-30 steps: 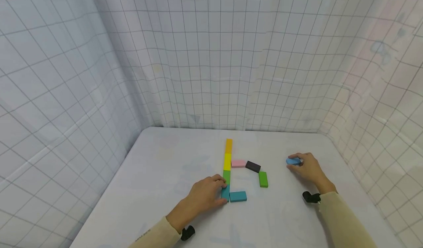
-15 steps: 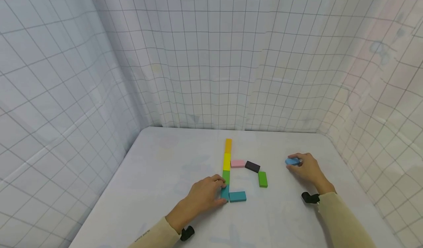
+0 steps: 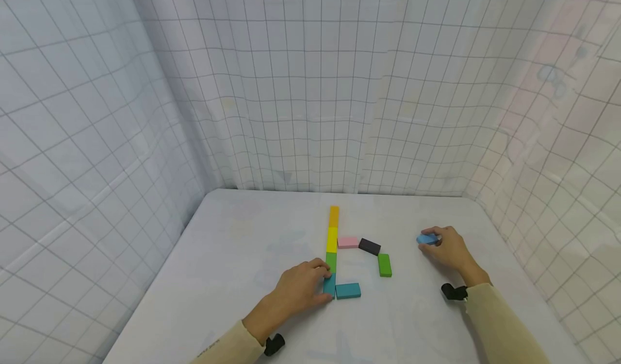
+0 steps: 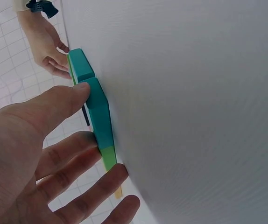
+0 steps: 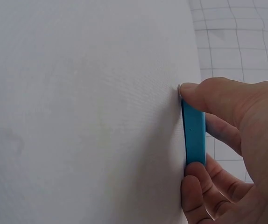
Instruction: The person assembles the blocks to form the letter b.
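Observation:
My left hand [image 3: 302,286] holds the teal block [image 3: 329,285] at the near end of a straight row, thumb at its near end and a fingertip at the other. Beyond it in the row lie a green block [image 3: 331,262], a yellow block [image 3: 332,240] and an orange block [image 3: 334,217]. A second teal block [image 3: 348,290] lies crosswise, right beside the held one. Over at the right, my right hand [image 3: 448,248] pinches a light blue block [image 5: 194,135] between thumb and fingers, low over the table surface.
Right of the row, a pink block [image 3: 347,242], a black block [image 3: 370,246] and a bright green block [image 3: 385,265] form a bent line. The white table [image 3: 233,234] is enclosed by a grid-patterned curtain [image 3: 310,83] behind and at both sides.
My right hand has shifted very slightly left with the light blue block. The left hand stays on the teal block. The head view has tilted slightly.

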Available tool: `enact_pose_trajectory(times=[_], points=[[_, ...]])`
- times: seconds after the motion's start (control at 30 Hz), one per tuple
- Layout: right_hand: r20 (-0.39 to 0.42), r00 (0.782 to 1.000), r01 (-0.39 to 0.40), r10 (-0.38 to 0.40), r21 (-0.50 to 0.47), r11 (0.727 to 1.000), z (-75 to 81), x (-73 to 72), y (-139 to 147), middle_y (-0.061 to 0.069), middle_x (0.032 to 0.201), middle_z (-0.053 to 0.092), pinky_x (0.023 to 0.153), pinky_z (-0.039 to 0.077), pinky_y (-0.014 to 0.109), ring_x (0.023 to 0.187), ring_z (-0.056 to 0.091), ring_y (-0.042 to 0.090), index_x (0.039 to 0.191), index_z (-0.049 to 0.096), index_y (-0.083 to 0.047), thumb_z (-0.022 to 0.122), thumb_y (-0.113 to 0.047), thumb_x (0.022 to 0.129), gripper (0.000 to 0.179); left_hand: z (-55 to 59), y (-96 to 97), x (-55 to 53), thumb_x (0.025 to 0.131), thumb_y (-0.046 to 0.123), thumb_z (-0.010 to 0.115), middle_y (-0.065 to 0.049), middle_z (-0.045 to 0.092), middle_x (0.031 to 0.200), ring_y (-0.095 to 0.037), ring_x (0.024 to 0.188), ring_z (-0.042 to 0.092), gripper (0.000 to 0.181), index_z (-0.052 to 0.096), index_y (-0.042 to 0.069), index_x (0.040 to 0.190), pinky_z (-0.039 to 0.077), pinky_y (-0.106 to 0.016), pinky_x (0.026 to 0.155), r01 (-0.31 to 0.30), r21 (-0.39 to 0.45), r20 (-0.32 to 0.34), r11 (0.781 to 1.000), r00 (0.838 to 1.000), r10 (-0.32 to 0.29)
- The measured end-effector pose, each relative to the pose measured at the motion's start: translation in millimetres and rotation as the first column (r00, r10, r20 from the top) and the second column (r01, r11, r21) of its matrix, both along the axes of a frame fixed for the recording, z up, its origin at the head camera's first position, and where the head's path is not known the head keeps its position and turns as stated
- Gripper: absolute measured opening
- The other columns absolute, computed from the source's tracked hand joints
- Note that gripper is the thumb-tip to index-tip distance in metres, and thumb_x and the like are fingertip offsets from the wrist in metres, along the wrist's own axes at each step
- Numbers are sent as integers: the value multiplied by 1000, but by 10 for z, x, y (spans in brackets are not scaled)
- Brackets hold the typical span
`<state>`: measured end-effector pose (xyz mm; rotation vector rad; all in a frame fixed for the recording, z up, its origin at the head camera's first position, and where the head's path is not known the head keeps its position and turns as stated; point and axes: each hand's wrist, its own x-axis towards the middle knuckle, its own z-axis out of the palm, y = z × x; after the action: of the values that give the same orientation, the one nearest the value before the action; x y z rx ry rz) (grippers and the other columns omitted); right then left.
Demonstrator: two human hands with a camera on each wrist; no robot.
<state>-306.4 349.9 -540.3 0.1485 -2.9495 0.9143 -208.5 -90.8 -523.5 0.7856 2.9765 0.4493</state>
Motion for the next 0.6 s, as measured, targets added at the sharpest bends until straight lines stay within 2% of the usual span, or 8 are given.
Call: enact_pose_trajectory(times=[0.6], points=[[-10,1000,-3,3,3,1000,-51,16,-4,39,136,62,82,56,37,106,70,37,143,76,3,88,-25,106,48,-32,-26,5,96,43,99,3,78,144,-21,127,80,45,87,15,130,70,-42,107,14,18,-21,1000,1000,-13]])
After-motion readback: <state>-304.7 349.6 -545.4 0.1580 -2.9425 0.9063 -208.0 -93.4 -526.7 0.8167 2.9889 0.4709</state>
